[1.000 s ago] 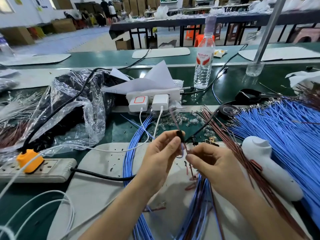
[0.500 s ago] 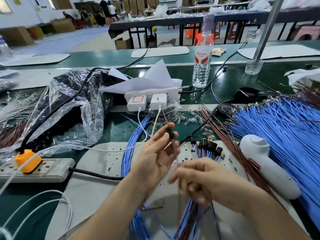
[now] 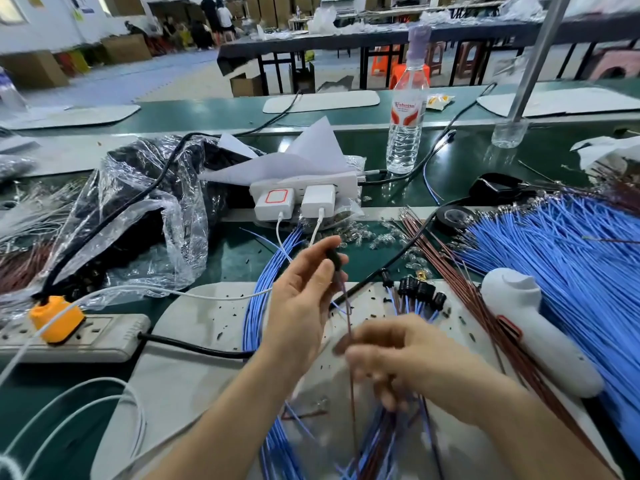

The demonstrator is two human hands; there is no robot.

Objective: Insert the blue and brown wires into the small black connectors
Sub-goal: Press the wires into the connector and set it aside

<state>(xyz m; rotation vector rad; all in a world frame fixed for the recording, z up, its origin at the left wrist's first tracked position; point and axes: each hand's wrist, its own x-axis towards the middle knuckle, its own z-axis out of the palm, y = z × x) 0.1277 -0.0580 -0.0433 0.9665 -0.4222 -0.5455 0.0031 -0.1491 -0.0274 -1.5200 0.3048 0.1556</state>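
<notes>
Right hand (image 3: 412, 358) has dropped away from the connector (image 3: 334, 258) since a second ago and now sits lower, by the brown wire (image 3: 350, 327). That uncovers a row of wired connectors (image 3: 420, 292) on the mat (image 3: 194, 341).

Left hand (image 3: 301, 306): thumb and forefinger pinch the connector, held up above the mat, other fingers loose. The brown wire hangs straight down from it, past the right fingertips (image 3: 349, 348). Those are motion-blurred and look curled, but can't tell if they grip the wire or anything else.

Under both wrists: a mixed blue and brown bundle (image 3: 277, 445) running off the near edge.

Right of the mat: loose brown wires (image 3: 460, 282), then a white handheld tool (image 3: 540, 334) lying on a big fan of blue wires (image 3: 554, 258).

Left: power strip (image 3: 86, 337) with an orange plug (image 3: 55, 318), and a crumpled plastic bag (image 3: 149, 220).

Behind: two white chargers (image 3: 298, 199), a tape roll (image 3: 453, 218), a water bottle (image 3: 405, 123).
</notes>
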